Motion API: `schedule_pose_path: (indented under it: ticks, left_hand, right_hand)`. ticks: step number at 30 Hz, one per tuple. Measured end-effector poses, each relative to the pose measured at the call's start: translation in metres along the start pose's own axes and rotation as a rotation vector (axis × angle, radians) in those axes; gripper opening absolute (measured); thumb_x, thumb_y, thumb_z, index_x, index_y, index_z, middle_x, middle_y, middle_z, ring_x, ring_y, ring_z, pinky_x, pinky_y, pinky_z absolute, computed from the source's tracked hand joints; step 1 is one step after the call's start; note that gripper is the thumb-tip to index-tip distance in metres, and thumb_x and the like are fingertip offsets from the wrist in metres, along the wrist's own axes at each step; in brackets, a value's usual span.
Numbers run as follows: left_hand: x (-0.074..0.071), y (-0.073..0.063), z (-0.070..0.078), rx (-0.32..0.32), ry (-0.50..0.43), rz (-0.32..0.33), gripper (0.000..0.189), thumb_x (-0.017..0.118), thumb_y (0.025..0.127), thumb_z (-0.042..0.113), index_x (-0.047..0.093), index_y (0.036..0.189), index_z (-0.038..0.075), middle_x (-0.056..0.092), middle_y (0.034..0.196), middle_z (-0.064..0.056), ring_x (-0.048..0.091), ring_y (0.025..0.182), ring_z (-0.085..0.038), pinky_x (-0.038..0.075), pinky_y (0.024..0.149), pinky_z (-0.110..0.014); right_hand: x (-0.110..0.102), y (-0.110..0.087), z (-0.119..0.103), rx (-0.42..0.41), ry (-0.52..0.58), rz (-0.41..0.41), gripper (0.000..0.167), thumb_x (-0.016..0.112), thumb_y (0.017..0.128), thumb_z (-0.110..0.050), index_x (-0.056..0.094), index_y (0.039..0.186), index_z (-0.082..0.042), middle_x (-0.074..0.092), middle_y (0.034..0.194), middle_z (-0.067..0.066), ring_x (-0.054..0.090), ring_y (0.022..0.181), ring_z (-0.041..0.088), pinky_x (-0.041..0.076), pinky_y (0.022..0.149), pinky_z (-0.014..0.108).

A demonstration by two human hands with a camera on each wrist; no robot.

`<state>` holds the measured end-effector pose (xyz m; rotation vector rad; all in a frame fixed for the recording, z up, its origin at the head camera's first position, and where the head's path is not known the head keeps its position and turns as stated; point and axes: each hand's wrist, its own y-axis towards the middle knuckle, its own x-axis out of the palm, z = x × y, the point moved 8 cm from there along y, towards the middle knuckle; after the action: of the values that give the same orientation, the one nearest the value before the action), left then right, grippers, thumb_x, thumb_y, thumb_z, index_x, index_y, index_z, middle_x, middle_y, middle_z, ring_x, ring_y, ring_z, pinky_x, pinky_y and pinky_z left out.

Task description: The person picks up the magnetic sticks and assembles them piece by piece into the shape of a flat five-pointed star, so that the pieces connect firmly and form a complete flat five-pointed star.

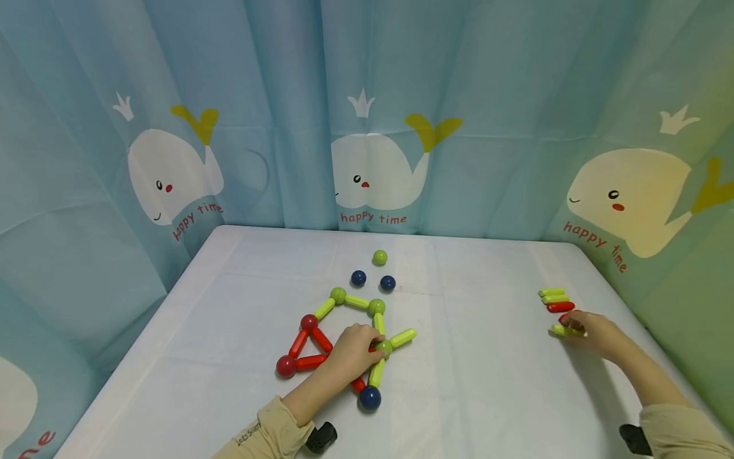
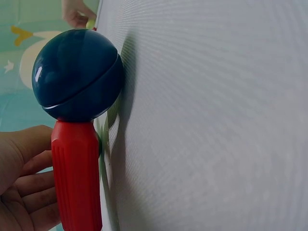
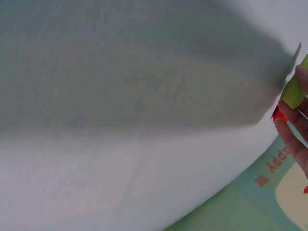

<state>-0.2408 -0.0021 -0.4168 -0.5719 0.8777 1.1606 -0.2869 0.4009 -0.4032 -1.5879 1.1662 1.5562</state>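
Note:
My left hand (image 1: 352, 352) reaches over a flat frame of magnetic rods and balls, its thumb and forefinger pinching a green ball (image 1: 385, 348) at a joint. Green rods (image 1: 377, 373) meet at that ball, and one green rod (image 1: 404, 337) sticks out to the right. A blue ball (image 1: 369, 398) forms the near corner; close up in the left wrist view, it tops a red rod (image 2: 77, 178). Part of the frame is hidden under my hand. At the table's right side, my right hand (image 1: 601, 336) pinches a green rod (image 3: 292, 91) beside a partly covered red rod (image 3: 279, 114).
Beyond the frame lie a loose green ball (image 1: 380, 257) and two blue balls (image 1: 358, 278). Spare green rods (image 1: 553, 292) and a red rod (image 1: 561, 307) lie in a column near the table's right edge. A whale-print curtain (image 1: 287, 127) surrounds the white table (image 1: 476, 382).

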Motion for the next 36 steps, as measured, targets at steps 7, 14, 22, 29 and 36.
schedule_pose_path:
  ticks: [7, 14, 22, 29, 36]
  left_hand:
    - [0.001, 0.0, 0.0, 0.0, -0.005, 0.003, 0.024, 0.075, 0.08, 0.018, 0.073, 0.101, 0.006, 0.072, 0.092, -0.003, 0.06, 0.082, -0.014, 0.048, 0.072, -0.024]
    - [0.001, 0.0, 0.001, -0.007, -0.006, -0.003, 0.025, 0.074, 0.08, 0.018, 0.073, 0.103, 0.006, 0.072, 0.093, -0.004, 0.06, 0.083, -0.014, 0.048, 0.072, -0.024]
    - [0.001, -0.001, 0.001, -0.014, 0.002, -0.011, 0.027, 0.074, 0.08, 0.017, 0.072, 0.104, 0.006, 0.071, 0.094, -0.004, 0.06, 0.083, -0.013, 0.05, 0.073, -0.024]
    - [0.002, 0.0, 0.001, -0.013, 0.004, -0.014, 0.026, 0.075, 0.08, 0.017, 0.072, 0.104, 0.006, 0.072, 0.095, -0.004, 0.061, 0.083, -0.013, 0.052, 0.075, -0.024]
    - [0.001, 0.001, -0.001, -0.013, 0.011, -0.01, 0.026, 0.075, 0.08, 0.018, 0.073, 0.103, 0.006, 0.071, 0.094, -0.004, 0.061, 0.084, -0.014, 0.051, 0.076, -0.026]
  right_hand:
    - [0.003, 0.01, -0.012, -0.042, 0.073, 0.049, 0.021, 0.078, 0.068, -0.001, 0.06, 0.079, -0.004, 0.059, 0.072, -0.001, 0.049, 0.065, 0.007, 0.044, 0.057, 0.026]
    - [-0.003, 0.024, -0.038, -0.107, 0.109, 0.141, 0.02, 0.076, 0.067, 0.005, 0.062, 0.081, -0.001, 0.058, 0.07, -0.003, 0.047, 0.064, 0.0, 0.044, 0.054, 0.023]
    - [-0.002, 0.044, -0.072, -0.104, 0.15, 0.124, 0.017, 0.074, 0.073, 0.002, 0.065, 0.086, 0.004, 0.063, 0.075, 0.002, 0.052, 0.065, 0.004, 0.048, 0.057, 0.023]
    - [0.005, 0.065, -0.098, -0.076, 0.186, 0.059, 0.014, 0.069, 0.079, 0.0, 0.066, 0.092, 0.005, 0.066, 0.079, 0.006, 0.055, 0.069, 0.009, 0.05, 0.061, 0.026]
    - [0.013, 0.081, -0.13, -0.114, 0.207, 0.046, 0.014, 0.069, 0.08, -0.001, 0.067, 0.093, 0.004, 0.066, 0.08, 0.006, 0.055, 0.069, 0.011, 0.049, 0.061, 0.028]
